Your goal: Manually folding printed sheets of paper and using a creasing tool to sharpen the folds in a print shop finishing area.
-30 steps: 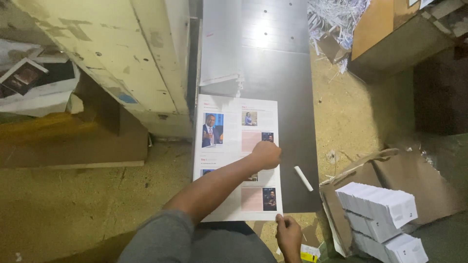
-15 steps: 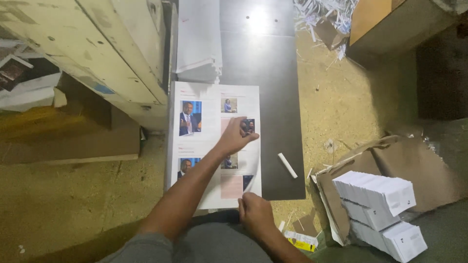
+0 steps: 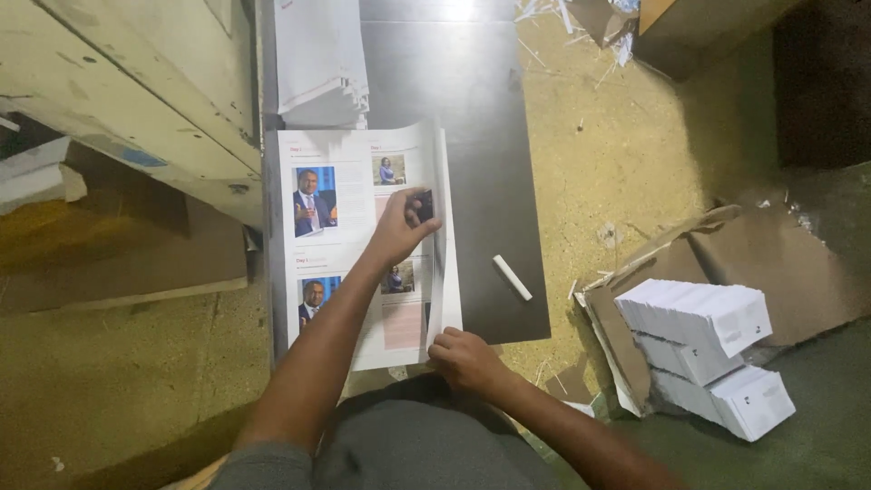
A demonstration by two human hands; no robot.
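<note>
While the printed sheet (image 3: 349, 245) lies flat on the near left part of the dark table (image 3: 481, 118), both hands are working on its right edge. The sheet carries portrait photos, small pictures and pinkish text blocks, and its right margin is lifted into a narrow upright fold that runs from the far end to the near end. The left hand (image 3: 399, 227) reaches across the middle of the sheet, palm down, with the fingers curled and pressing near the fold, over a small dark picture. The right hand (image 3: 463, 358) sits at the near right corner of the sheet, fingers closed in a narrow pinch on the turned-up edge; how firmly it grips cannot be told.

Just right of the sheet, on the bare dark surface, lies a short white stick (image 3: 513, 277), set at a slant and apart from the paper. At the far left of the table, touching the far edge of the sheet, rests a stack of white paper (image 3: 322, 63). Left of the table stands a worn, cream-painted machine body (image 3: 136, 100) with chipped paint.

On the yellowish floor to the right, an opened cardboard wrapper (image 3: 726, 245) holds white wrapped packs (image 3: 703, 349), piled one on another, well apart from the table. Paper shreds (image 3: 553, 27) lie scattered on the floor at the far right, near a brown cardboard box (image 3: 708, 27). The person's grey clothing fills the near edge of the view.
</note>
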